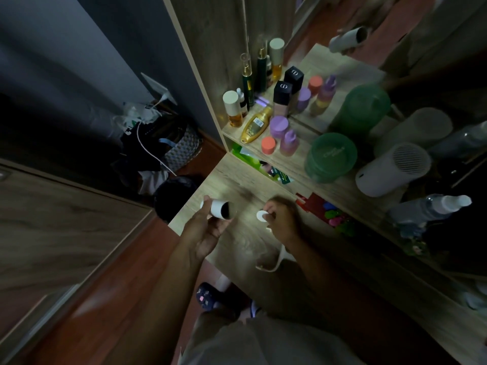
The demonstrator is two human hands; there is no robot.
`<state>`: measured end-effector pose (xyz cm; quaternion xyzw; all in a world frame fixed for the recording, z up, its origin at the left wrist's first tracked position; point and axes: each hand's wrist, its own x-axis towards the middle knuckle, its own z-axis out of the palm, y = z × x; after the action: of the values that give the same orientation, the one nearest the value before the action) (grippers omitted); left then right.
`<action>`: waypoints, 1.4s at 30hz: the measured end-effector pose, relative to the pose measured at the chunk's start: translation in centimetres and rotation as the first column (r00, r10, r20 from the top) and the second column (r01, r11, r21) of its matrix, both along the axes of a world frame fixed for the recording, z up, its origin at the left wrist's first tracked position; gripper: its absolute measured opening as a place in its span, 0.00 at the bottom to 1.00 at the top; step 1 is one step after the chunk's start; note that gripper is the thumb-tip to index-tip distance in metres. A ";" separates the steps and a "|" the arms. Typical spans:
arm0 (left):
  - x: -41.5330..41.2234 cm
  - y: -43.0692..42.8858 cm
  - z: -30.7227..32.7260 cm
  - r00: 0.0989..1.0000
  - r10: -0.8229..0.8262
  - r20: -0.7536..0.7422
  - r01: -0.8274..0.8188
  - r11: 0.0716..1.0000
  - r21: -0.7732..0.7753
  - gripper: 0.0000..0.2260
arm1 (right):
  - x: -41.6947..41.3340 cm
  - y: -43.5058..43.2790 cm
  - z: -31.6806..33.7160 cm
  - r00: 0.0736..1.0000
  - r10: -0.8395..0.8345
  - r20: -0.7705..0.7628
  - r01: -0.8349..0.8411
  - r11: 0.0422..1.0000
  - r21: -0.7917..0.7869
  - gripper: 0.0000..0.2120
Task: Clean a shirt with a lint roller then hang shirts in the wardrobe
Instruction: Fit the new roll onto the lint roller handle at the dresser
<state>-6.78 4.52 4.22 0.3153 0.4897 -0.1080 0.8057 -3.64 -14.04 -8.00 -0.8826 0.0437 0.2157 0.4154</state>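
Note:
My left hand (207, 230) grips a white hollow lint-roller roll (220, 208), held level with its dark open end turned toward my right hand. My right hand (280, 219) holds the white lint-roller handle (275, 259), whose round white end cap (261, 216) points at the roll. A small gap separates cap and roll. Both are above the wooden dressing table (237, 185). No shirt is in view.
Bottles and jars (276, 125) crowd the raised shelf by the mirror (342, 75). A green lidded tub (330, 156), a white cylindrical device (392, 169) and a spray bottle (432, 209) stand to the right. Bags and a cable (158, 148) lie on the floor at left.

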 end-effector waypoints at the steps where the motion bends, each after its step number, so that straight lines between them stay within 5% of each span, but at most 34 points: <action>1: 0.0 0.2 -0.2 1.000 0.025 0.004 -0.025 0.999 -0.027 0.09 | 0.1 0.2 0.7 0.999 -0.040 -0.032 0.043 0.994 0.099 0.09; 5: 0.0 1.3 -1.1 0.997 0.074 0.000 -0.074 0.996 -0.055 0.11 | 0.4 0.7 4.6 0.976 -0.161 -0.145 0.211 0.861 0.463 0.09; 10: 0.2 1.5 -1.3 0.997 0.070 0.011 -0.070 0.998 0.001 0.12 | 1.0 1.8 8.1 0.981 -0.088 -0.175 0.184 0.719 0.670 0.06; 17: 0.7 1.1 -1.2 1.000 -0.019 0.003 0.019 0.996 0.083 0.26 | 1.1 2.6 9.9 0.995 0.020 -0.093 0.050 0.725 0.687 0.06; 37: 0.7 -0.4 0.1 0.990 -0.130 0.063 0.112 0.967 0.229 0.22 | 1.0 3.4 10.2 0.997 -0.065 -0.035 0.072 0.722 0.688 0.04; 42: 0.5 -0.4 0.7 0.984 -0.130 0.119 0.111 0.982 0.152 0.22 | 1.2 3.3 9.8 0.995 -0.085 -0.048 0.095 0.718 0.689 0.05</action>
<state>-6.31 4.09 4.91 0.4085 0.4233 -0.1001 0.8025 -2.42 -10.75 1.77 -0.6599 0.0058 0.2017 0.7238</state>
